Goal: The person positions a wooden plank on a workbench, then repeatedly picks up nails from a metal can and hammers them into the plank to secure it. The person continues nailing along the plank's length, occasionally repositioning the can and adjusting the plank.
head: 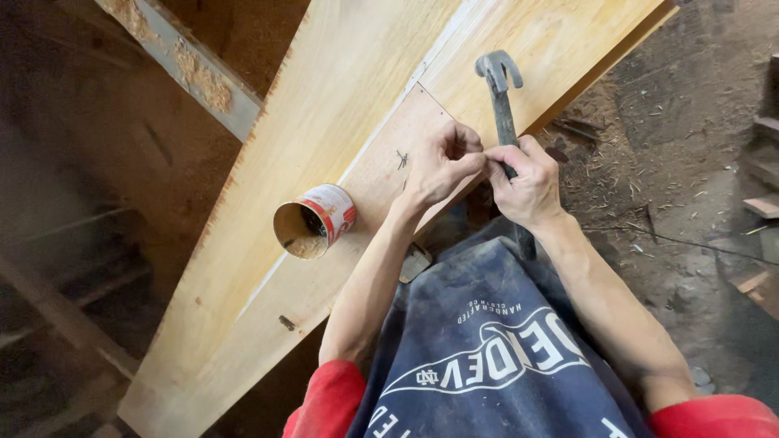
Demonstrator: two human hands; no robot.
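Head-camera view, looking down over a dark printed apron [487, 349] and red sleeves: a long pale wooden board [324, 130] is seen running diagonally across the frame, and everything else is placed against it. Left of the board, a sawdust-caked beam [191, 69] and dim timber racks are visible. On the board's near half an open tin can [312, 221] is laid on its side, mouth toward the camera, seemingly kept within easy reach. Just right of the can, a few small dark nails [402, 159] are scattered on the board's surface. At the board's right edge the left hand [442, 162] is curled with fingertips pinched together, apparently on something too small to be made out. Touching it, the right hand [527, 182] is clenched around the handle of a claw hammer [501, 89], whose head is pointed away over the board, likely parked there while the fingers meet. Right of the board, a dirt floor [690, 162] strewn with shavings is seen.
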